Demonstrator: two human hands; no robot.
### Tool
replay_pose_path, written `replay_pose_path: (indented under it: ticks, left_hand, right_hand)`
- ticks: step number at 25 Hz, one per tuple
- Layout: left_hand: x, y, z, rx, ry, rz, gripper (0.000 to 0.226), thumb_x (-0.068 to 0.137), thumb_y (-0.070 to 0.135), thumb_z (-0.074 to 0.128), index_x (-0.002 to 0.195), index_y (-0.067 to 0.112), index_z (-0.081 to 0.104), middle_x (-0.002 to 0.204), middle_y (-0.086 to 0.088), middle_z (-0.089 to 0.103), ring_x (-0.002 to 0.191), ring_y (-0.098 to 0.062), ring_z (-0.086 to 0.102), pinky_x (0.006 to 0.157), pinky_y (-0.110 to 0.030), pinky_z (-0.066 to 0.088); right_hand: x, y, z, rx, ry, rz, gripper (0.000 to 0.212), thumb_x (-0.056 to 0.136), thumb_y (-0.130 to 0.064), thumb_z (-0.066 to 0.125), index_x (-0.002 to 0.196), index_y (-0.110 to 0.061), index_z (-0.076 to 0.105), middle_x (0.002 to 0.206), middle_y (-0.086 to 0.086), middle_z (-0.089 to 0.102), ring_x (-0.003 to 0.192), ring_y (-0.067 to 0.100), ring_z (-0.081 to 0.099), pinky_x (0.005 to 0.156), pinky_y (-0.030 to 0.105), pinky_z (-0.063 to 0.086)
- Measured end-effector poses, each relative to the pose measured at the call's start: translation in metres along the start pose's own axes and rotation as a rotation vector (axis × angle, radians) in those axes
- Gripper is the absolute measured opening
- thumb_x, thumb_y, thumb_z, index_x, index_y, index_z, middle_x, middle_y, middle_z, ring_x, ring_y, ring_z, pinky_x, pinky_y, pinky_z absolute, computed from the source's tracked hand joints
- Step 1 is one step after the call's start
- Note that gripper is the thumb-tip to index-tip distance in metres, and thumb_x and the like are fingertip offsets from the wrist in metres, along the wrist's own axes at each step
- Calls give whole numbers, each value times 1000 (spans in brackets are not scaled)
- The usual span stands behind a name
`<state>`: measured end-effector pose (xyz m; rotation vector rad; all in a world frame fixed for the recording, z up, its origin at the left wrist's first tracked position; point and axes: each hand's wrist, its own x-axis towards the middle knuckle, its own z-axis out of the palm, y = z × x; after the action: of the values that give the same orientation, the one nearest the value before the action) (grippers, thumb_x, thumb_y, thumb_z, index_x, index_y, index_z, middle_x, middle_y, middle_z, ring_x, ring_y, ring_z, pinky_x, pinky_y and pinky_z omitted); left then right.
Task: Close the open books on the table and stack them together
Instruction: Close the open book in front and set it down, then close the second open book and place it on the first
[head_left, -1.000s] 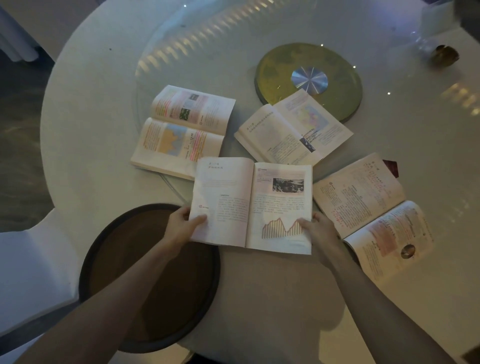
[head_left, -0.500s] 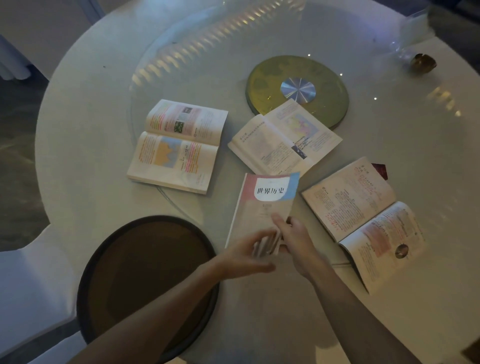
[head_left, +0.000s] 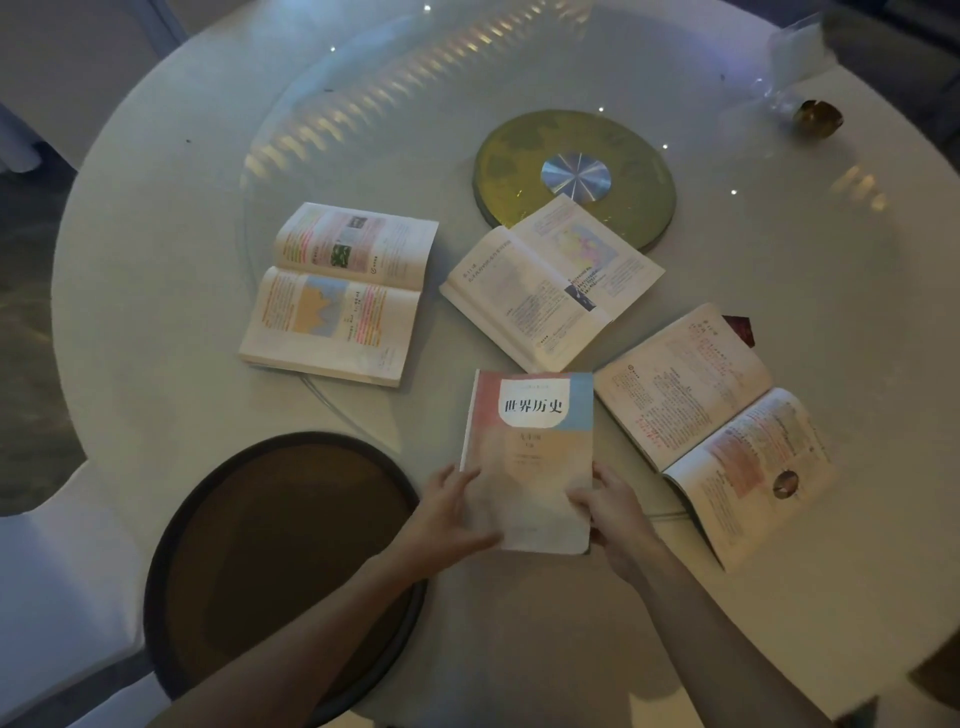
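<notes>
A closed book (head_left: 530, 441) with a pink, blue and cream cover lies flat on the round white table (head_left: 156, 312), cover up. My left hand (head_left: 452, 512) grips its lower left edge, and my right hand (head_left: 613, 512) grips its lower right edge. Three books lie open around it: one to the left (head_left: 337, 296), one behind it (head_left: 550, 283) with a corner on the yellow disc, and one to the right (head_left: 711, 426).
A round dark brown tray (head_left: 280, 561) sits at the table's near left edge. A yellow disc with a shiny centre (head_left: 574, 174) lies under the glass turntable (head_left: 363, 130). A small gold object (head_left: 818, 118) and clear glassware stand at the far right.
The near book was open under both hands. It has been shut, cover up, and now lies flat with a hand on each side of its lower end.
</notes>
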<state>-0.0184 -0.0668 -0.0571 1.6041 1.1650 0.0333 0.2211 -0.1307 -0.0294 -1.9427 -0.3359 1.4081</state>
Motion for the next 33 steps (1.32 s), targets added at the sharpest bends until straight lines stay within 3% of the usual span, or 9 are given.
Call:
replay_pose_path:
  ticks: [5,10,13,15,18,22,27,31,33]
  left_hand:
    - [12,3,19,-13,199,-153,61,90,33,69,144,14,48,152,-7,36,120,-23,60,100,-36,54]
    - [26,20,23,344,157,-170,42,88,42,60,122,16,57,127,-7,49,98,-26,65,75,-32,51]
    - [46,45,24,645,238,13,38,86,44,55,113,18,63,114,-7,62,96,-29,66,80,-37,51]
    - [68,73,27,532,194,87,41,87,40,62,121,16,65,124,-8,63,103,-30,66,87,-38,52]
    - [107,127,44,384,54,115,43,88,34,70,126,14,65,130,-12,62,108,-30,66,94,-42,53]
    - [158,191,73,362,16,169,50,89,33,70,133,13,60,136,-11,63,113,-28,65,95,-41,54]
    - [210,236,110,367,46,92,63,89,37,69,144,15,47,147,-11,48,128,-30,54,105,-45,48]
    - [240,239,122,330,57,-43,82,87,40,71,154,16,30,154,-14,34,132,-37,50,105,-57,48]
    - [251,235,125,384,51,-69,87,85,47,71,154,18,27,155,-13,34,137,-39,44,109,-59,42]
  right_hand:
    - [1,31,-11,-161,66,20,26,97,-21,59,106,-4,75,109,13,78,96,31,74,79,49,60]
    - [-9,38,-32,-228,85,-67,32,99,-26,60,70,-11,65,71,3,62,72,18,56,70,35,41]
    - [-5,39,-68,-133,179,-96,24,96,-15,60,89,4,71,80,18,67,76,21,59,71,37,46]
    - [0,37,-100,-51,267,-100,20,95,-12,61,83,-2,74,78,20,71,72,19,62,65,36,51]
    - [12,33,-155,63,389,-98,18,91,-16,67,76,-12,75,66,-5,72,61,8,65,59,29,55]
    - [36,36,-216,109,510,-40,17,90,-30,71,89,-14,74,86,3,73,80,21,67,77,44,59]
    - [58,50,-259,165,639,78,45,86,-38,77,118,-12,60,104,-2,62,84,8,59,64,28,44]
    - [69,65,-271,262,638,173,68,85,-35,81,138,-4,53,128,11,63,113,28,65,90,44,57]
    - [73,68,-273,373,626,215,68,86,-33,81,140,-4,51,126,14,64,108,28,66,84,42,59]
